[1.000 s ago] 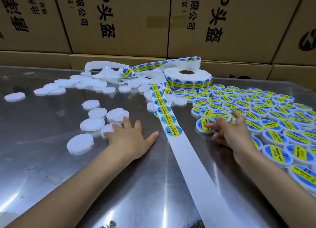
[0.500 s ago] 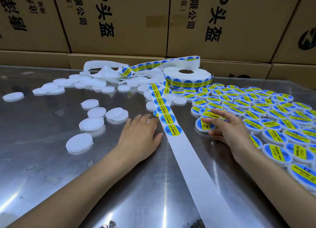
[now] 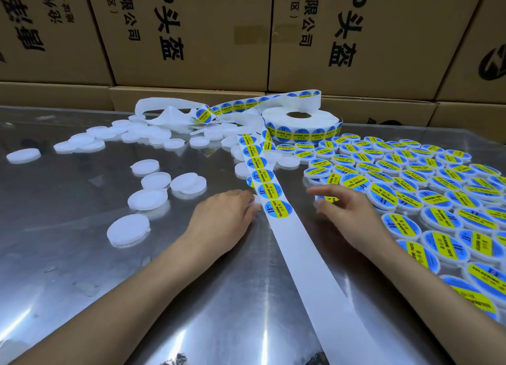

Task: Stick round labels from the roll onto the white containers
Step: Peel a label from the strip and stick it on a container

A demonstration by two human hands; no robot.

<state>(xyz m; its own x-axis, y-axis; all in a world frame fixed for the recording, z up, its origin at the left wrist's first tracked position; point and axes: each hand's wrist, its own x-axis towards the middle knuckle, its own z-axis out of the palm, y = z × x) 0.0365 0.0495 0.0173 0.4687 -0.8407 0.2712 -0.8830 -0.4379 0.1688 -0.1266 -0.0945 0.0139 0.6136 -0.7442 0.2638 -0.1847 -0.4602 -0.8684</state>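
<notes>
A white backing strip (image 3: 309, 269) runs from the label roll (image 3: 301, 125) down the middle of the steel table. Several round blue-and-yellow labels sit on it; the nearest label (image 3: 278, 209) lies between my hands. My left hand (image 3: 221, 218) lies palm down with its fingers curled over a white container (image 3: 256, 203), whose edge peeks out right against the strip. My right hand (image 3: 353, 217) hovers with spread fingers and holds nothing. Beneath its fingertips sits a labelled container (image 3: 327, 199). Bare white containers (image 3: 147, 199) lie to the left.
Several labelled containers (image 3: 438, 219) cover the right side of the table. More bare ones (image 3: 82, 143) and crumpled used backing (image 3: 169, 113) lie at the back left. Cardboard boxes (image 3: 191, 36) wall off the far edge. The steel table (image 3: 82, 269) is bare near me.
My left hand has slid a white container from the left group rightward up to the strip. My right hand has lifted off the labelled containers and opened toward the strip.
</notes>
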